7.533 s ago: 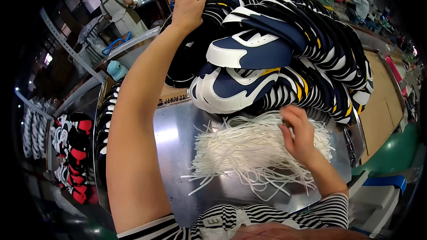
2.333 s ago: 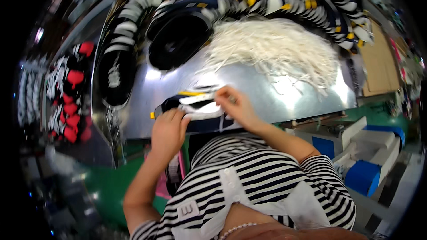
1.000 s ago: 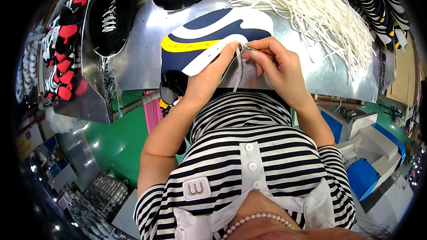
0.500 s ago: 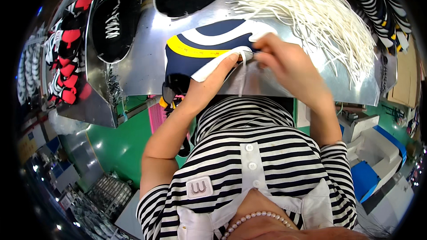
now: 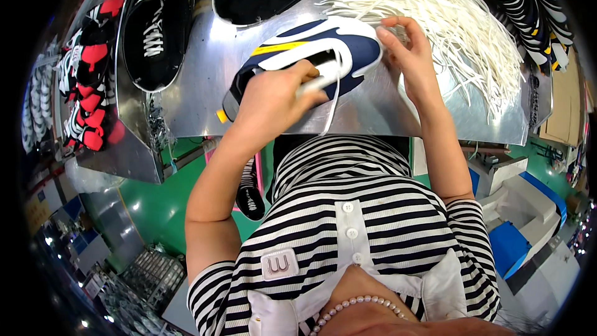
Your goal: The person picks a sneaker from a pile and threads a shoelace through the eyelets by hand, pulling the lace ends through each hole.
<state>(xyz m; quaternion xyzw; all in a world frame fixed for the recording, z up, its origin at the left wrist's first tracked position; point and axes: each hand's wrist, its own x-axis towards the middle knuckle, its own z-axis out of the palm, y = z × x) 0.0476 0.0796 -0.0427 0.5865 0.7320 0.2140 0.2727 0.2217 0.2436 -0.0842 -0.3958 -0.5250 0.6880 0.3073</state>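
Crowding the hands' navy shoe upper [image 5: 311,50]: white laces [image 5: 448,18] (heaped), black uppers [image 5: 155,25].

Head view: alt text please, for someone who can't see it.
A person's left hand grips a navy, white and yellow shoe upper on a metal table, while the right hand touches its end beside a pile of white laces.

We count one navy, white and yellow shoe upper [image 5: 311,56] on the metal table [image 5: 379,109], with our two hands on it: the left hand [image 5: 273,96] and the right hand [image 5: 407,46]. One heap of white laces [image 5: 448,12] lies beside it, too many strands to count. Two black uppers [image 5: 152,22] rest at the far left and centre. One stack of red-and-black uppers [image 5: 90,81] sits beyond the table's left edge.
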